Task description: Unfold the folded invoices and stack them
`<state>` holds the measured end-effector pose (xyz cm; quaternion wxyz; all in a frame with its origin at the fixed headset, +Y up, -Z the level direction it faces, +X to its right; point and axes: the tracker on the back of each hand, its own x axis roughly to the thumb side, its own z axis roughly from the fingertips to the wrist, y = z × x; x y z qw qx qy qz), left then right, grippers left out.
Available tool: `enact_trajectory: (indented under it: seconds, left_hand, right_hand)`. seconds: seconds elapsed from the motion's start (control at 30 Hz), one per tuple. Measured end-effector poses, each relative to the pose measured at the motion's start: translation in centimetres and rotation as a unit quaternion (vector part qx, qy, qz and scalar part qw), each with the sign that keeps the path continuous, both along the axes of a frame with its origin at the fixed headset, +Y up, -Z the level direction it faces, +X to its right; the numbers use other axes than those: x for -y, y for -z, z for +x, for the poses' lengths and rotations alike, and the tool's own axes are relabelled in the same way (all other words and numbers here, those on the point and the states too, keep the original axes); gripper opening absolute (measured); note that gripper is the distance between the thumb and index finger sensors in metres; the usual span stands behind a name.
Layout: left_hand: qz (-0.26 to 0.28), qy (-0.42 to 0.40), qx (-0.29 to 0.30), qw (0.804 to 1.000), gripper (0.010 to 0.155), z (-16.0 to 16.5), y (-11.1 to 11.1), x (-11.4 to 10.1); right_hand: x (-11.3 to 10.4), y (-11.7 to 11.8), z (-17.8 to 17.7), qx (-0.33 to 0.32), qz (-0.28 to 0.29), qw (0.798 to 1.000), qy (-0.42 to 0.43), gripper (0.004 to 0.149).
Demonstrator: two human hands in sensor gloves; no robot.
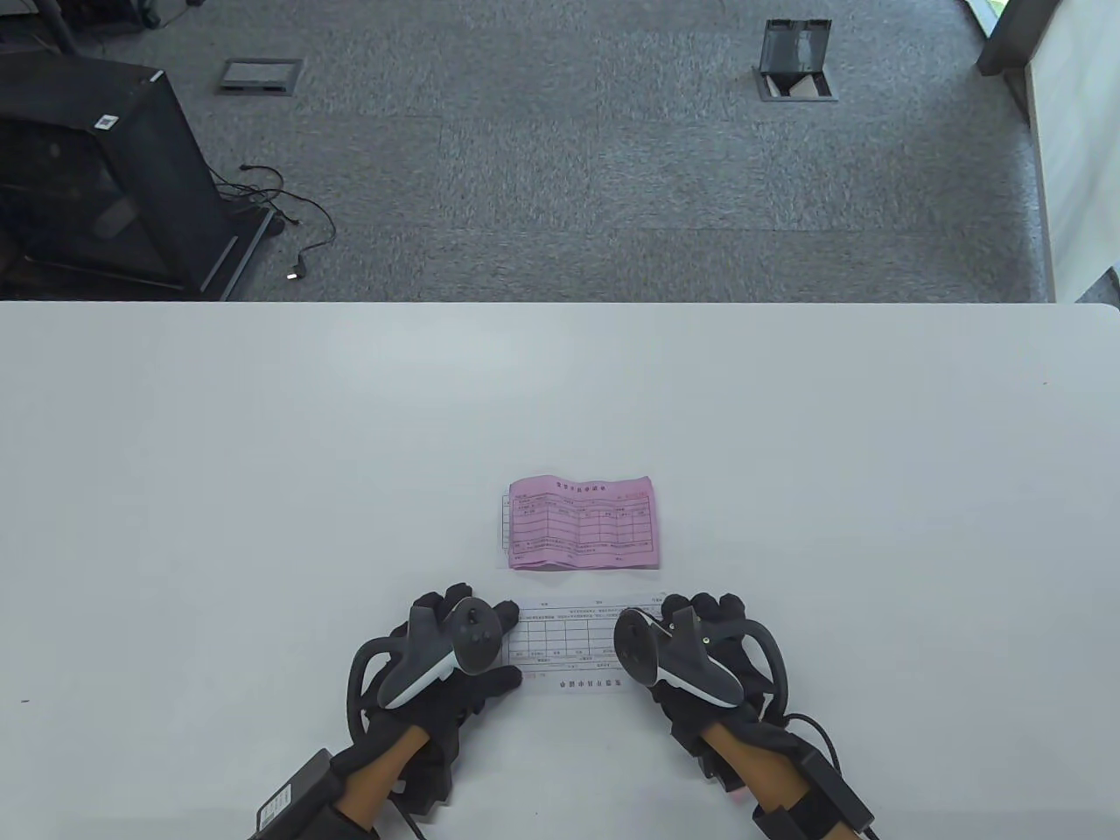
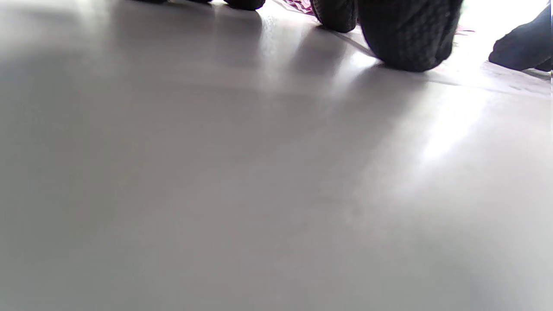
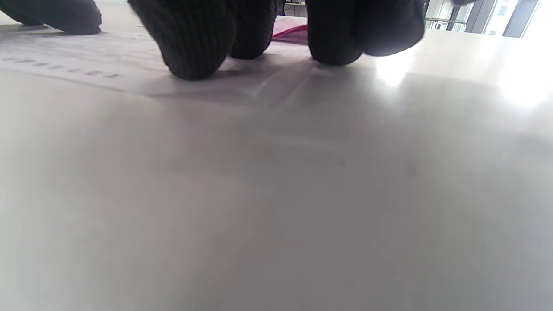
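Note:
A white invoice (image 1: pixel 573 643) lies flat near the table's front edge. My left hand (image 1: pixel 490 643) presses its left end with fingertips (image 2: pixel 406 39) down on the paper. My right hand (image 1: pixel 674 630) presses its right end; its fingertips (image 3: pixel 194 47) rest on the sheet (image 3: pixel 77 56). Just beyond lies a pink invoice (image 1: pixel 584 523), opened flat with creases, on top of a white sheet whose edge (image 1: pixel 505 525) shows at its left. A strip of pink (image 3: pixel 291 32) shows between my right fingers.
The white table (image 1: pixel 262 455) stretches wide on both sides and ends at its far edge (image 1: pixel 560 304). Beyond it is grey carpet with a black cabinet (image 1: pixel 96 175) and floor boxes.

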<state>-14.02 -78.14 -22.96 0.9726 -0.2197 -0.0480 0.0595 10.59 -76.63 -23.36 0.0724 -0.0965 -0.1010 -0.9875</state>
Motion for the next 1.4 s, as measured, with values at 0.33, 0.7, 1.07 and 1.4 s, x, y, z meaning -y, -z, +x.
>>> enact_trajectory:
  seconds: [0.33, 0.7, 1.07, 1.4]
  left_hand:
    - [0.0, -0.002, -0.003, 1.0, 0.075, -0.1, 0.0, 0.0]
    - [0.002, -0.004, -0.003, 1.0, 0.076, 0.0, -0.1, 0.1]
    - [0.004, -0.004, 0.0, 1.0, 0.076, 0.1, -0.1, 0.0]
    - [0.009, -0.003, 0.005, 1.0, 0.076, 0.3, -0.1, 0.1]
  right_hand:
    - [-0.1, 0.2, 1.4, 0.024, 0.002, 1.0, -0.014, 0.055]
    - [0.4, 1.0, 3.9, 0.109, -0.052, 0.985, 0.121, 0.076]
    - [1.2, 0.6, 1.7, 0.09, -0.016, 0.991, 0.101, 0.075]
    - [1.5, 0.6, 2.3, 0.148, -0.027, 0.973, 0.177, 0.049]
